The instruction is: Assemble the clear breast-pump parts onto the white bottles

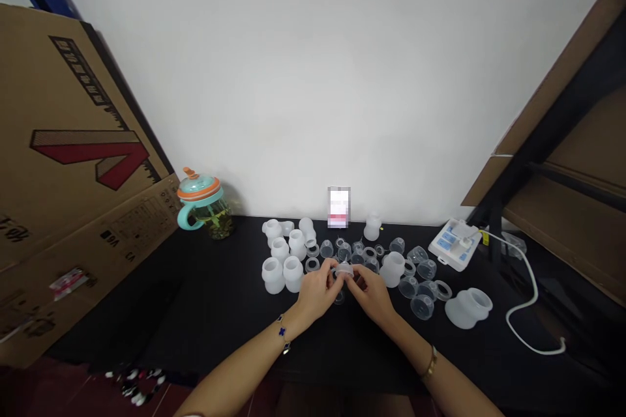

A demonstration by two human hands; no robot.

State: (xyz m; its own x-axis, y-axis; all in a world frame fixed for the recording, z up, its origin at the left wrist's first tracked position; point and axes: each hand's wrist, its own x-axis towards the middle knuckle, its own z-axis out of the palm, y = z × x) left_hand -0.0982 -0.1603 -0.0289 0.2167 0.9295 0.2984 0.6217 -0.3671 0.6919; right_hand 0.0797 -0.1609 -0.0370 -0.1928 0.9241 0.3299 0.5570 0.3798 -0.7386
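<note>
My left hand (317, 288) and my right hand (370, 290) meet above the front of the black table. The fingertips of both pinch a small translucent round cap-like part (344, 269) from either side. Its exact kind is too small to make out. Left of my left hand stand several white bottles (273, 273) with wide necks. Just beyond my fingers lie clear dome caps (344, 251) and flat clear rings (312, 264). A frosted bottle (392, 270) is right beside my right hand, with more clear domes (422, 306) to its right.
At the back left stands a glass jug (218, 218) with a turquoise handle. A large cardboard box (88, 208) borders the left. To the right lie a tilted frosted bottle (468, 308), a white case (455, 245) and a white cable (531, 280). A lit screen (339, 207) leans at the wall.
</note>
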